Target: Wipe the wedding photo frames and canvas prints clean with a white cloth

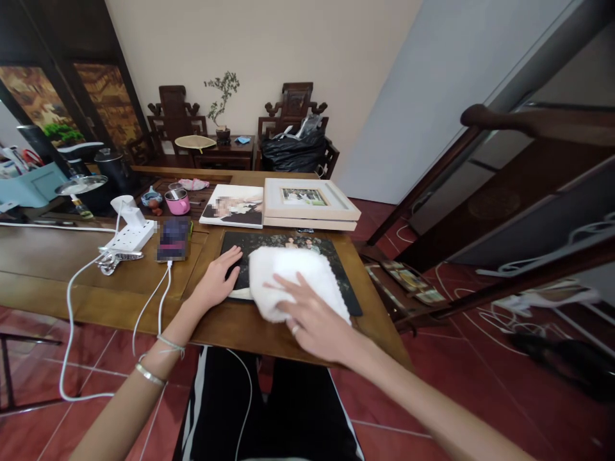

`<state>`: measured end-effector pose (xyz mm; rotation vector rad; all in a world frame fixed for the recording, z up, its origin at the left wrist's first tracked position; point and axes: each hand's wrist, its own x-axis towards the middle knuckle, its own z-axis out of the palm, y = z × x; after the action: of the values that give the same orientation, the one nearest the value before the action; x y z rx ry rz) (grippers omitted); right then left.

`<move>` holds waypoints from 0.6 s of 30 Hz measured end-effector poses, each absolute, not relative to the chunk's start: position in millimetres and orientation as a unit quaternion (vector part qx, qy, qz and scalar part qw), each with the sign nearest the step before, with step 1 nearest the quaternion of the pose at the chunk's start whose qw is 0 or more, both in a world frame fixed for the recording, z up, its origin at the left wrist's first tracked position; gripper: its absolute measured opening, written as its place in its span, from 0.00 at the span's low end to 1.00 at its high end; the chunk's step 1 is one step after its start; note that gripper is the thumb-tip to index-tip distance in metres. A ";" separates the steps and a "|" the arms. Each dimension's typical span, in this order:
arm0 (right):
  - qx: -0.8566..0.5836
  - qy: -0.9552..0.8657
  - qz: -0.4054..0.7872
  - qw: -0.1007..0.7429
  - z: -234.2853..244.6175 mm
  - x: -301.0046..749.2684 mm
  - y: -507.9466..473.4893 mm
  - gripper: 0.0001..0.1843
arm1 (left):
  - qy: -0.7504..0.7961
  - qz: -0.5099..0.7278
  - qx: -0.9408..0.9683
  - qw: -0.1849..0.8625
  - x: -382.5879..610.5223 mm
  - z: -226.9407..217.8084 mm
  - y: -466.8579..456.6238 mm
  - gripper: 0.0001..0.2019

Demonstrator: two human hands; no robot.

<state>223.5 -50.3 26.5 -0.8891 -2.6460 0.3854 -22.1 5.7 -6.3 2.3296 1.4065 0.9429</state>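
A dark photo panel (343, 269), printed with people among foliage, lies flat on the wooden table in front of me. My left hand (218, 278) rests on its left edge, fingers stretched out and nothing held. Across the panel's middle and front edge lies a fluffy white cloth (312, 262), covering much of the picture. My right hand (312, 320) presses on the cloth from above, fingers spread and slightly blurred, with a ring on one finger.
Behind the panel are a white photo print (233, 205) and stacked frames (312, 203). To the left are a charging phone (173, 240), a power strip (132, 237) with trailing white cables, and a pink cup (177, 202). A wooden chair (509, 153) stands at right.
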 end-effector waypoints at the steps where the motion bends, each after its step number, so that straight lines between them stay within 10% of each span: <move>1: -0.284 -0.934 0.147 0.157 28.5 220.3 -60.6 0.22 | 0.481 0.325 0.803 0.131 -22.2 -6.3 5.9 0.21; 18: -0.364 -0.915 0.089 0.150 32.8 141.6 11.7 0.21 | 0.445 0.575 0.611 0.314 -25.3 3.7 8.1 0.24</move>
<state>141.6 11.7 32.8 -1.0445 -2.6297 0.2549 -25.3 8.1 3.7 1.6105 1.1726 1.5156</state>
